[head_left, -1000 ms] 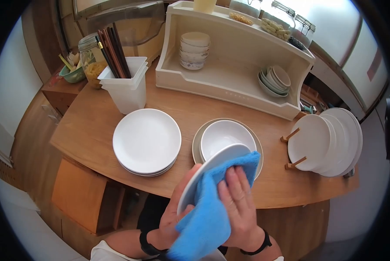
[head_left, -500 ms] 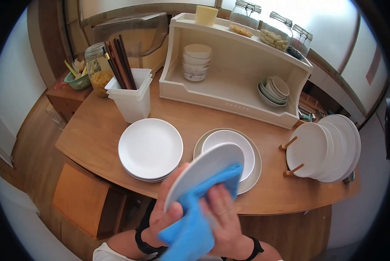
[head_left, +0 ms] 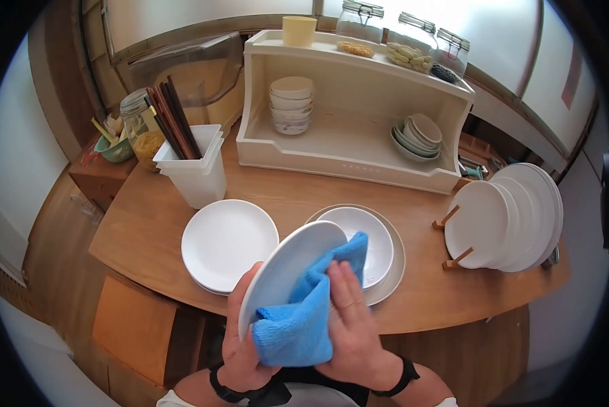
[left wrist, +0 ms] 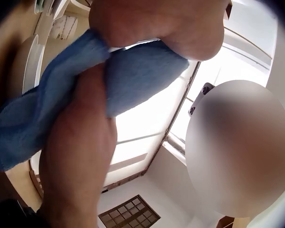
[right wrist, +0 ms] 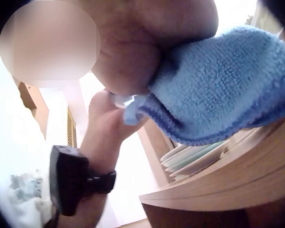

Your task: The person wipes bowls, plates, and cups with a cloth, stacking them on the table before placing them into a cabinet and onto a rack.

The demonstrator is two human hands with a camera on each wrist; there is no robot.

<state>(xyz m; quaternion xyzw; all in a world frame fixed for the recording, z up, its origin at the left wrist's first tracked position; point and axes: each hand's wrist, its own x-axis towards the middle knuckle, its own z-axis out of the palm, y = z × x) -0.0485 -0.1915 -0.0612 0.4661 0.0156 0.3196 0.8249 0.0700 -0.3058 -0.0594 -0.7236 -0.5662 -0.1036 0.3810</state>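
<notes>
A white plate (head_left: pixel 282 266) is held up at a tilt over the table's front edge. My left hand (head_left: pixel 238 351) grips it by the left side, fingers behind and partly hidden. A blue towelling cloth (head_left: pixel 296 334) lies folded over the plate's lower right part. With straight fingers my right hand (head_left: pixel 354 332) presses the cloth to the plate. The cloth's looped pile (right wrist: pixel 223 80) fills much of the right wrist view. Behind the held plate, a white bowl (head_left: pixel 379 247) sits on a larger beige-rimmed plate (head_left: pixel 398 268).
A stack of white plates (head_left: pixel 230 241) stands left. Plates (head_left: pixel 477 224) lean in a wooden rack at right. Chopsticks (head_left: pixel 175 122) stand in white plastic containers (head_left: pixel 199 180). A cream shelf (head_left: pixel 352 173) at the back holds stacked bowls (head_left: pixel 291 105), with glass jars (head_left: pixel 411 44) on top.
The plate and both hands have moved left. The cloth's end, which hung down low, is now bunched up against the plate. The right hand has slid over the plate with the cloth.
</notes>
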